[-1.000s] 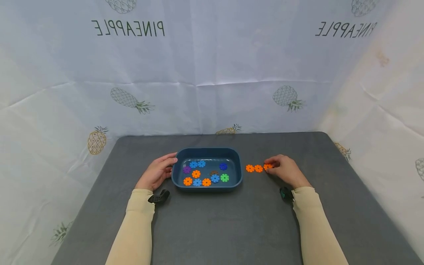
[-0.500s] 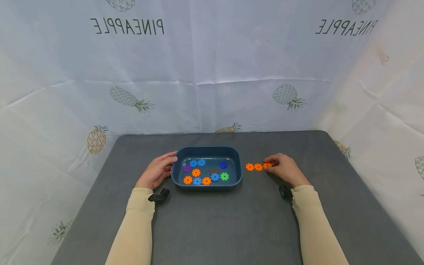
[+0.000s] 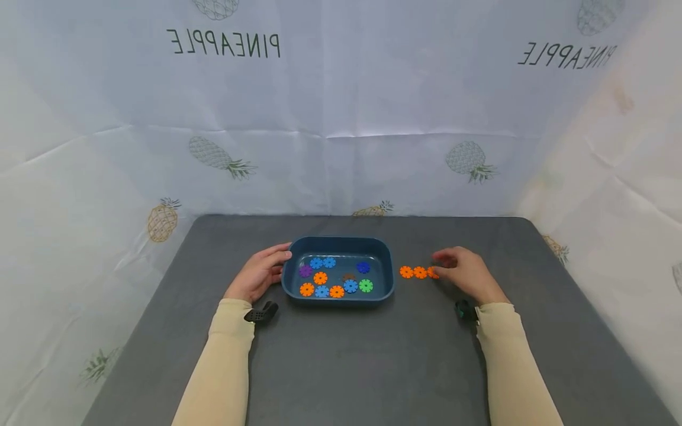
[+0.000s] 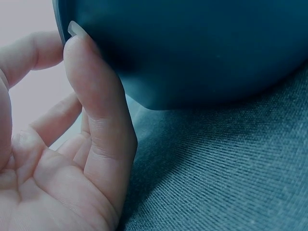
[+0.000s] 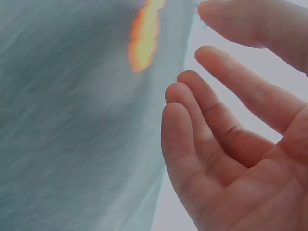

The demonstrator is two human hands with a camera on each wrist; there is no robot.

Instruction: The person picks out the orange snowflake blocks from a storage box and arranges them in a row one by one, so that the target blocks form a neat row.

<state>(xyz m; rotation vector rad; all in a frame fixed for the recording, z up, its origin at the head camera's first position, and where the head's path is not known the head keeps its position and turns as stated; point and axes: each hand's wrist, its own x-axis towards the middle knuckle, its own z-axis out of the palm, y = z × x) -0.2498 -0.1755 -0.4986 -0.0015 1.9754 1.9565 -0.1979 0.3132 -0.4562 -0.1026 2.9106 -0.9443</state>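
At the left end of the dark blue tray (image 3: 338,300), my left hand (image 3: 259,273) holds the rim between thumb and fingers. The left wrist view shows the thumb (image 4: 98,91) against the tray's outer wall (image 4: 192,57). Several notched plastic discs lie inside the tray, among them a green disc (image 3: 366,286) and a purple disc (image 3: 305,270). To its right, three orange notched discs form a row: a left disc (image 3: 407,272), a middle disc (image 3: 420,273) and a right disc (image 3: 433,273). My right hand (image 3: 469,273) hovers by the right one, fingers apart, holding nothing.
The grey tabletop (image 3: 362,361) carries the tray and the row. Behind it hangs a white cloth (image 3: 341,171) printed with pineapples, which also runs along both sides. A black strap (image 3: 261,313) is on the left wrist.
My right thumb and fingers have let go of the right orange disc, which stays at the row's end. The left hand keeps its place on the tray. The head view has shifted slightly.
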